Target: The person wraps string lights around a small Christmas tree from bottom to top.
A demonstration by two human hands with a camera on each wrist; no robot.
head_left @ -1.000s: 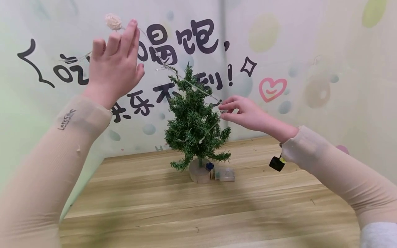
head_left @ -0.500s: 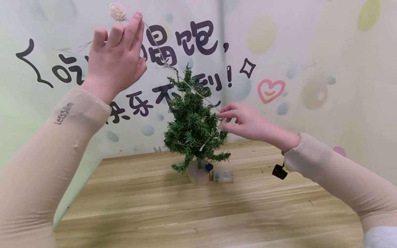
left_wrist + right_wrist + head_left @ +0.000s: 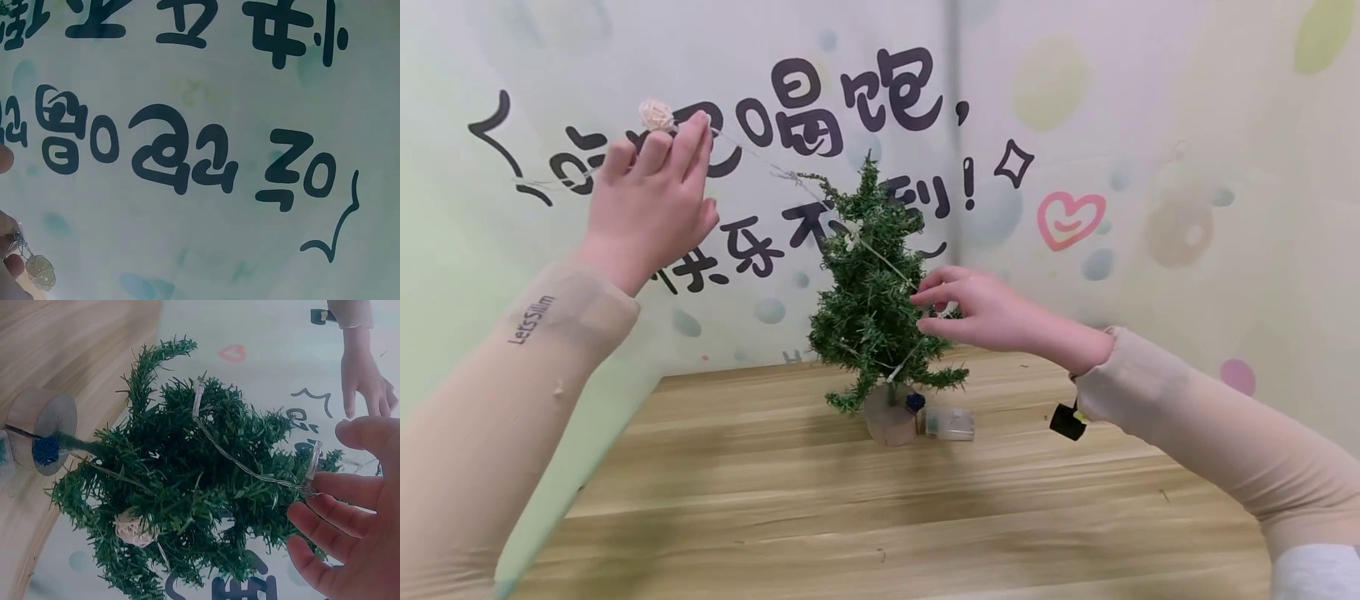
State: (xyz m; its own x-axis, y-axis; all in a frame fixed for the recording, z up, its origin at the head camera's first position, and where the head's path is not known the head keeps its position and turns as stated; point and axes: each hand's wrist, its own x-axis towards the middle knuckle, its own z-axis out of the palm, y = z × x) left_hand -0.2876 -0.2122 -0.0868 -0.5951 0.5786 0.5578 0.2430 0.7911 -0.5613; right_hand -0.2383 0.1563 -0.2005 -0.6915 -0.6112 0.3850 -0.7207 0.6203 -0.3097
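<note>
A small green artificial Christmas tree (image 3: 874,287) stands on a round wooden base (image 3: 891,417). A thin wire string of lights (image 3: 887,262) crosses its front and stretches up left to my raised left hand (image 3: 643,200), which holds it between the fingers. A pale woven ball (image 3: 657,115) hangs on the string beside those fingers. My right hand (image 3: 977,310) is at the tree's right side, thumb apart from the fingers. In the right wrist view its fingertips touch the wire near a clear bulb (image 3: 314,460); another woven ball (image 3: 136,527) sits among the branches.
A clear plastic box (image 3: 951,423) lies beside the base, near a small dark blue piece (image 3: 915,402). The wood-grain table (image 3: 737,500) meets a wall (image 3: 1210,108) with printed lettering behind. A black tag (image 3: 1067,422) hangs below my right sleeve.
After rising slightly, my left hand has come down and left with the wire and ball. My right hand has moved lower and closer to the tree, its thumb and fingers spread wider.
</note>
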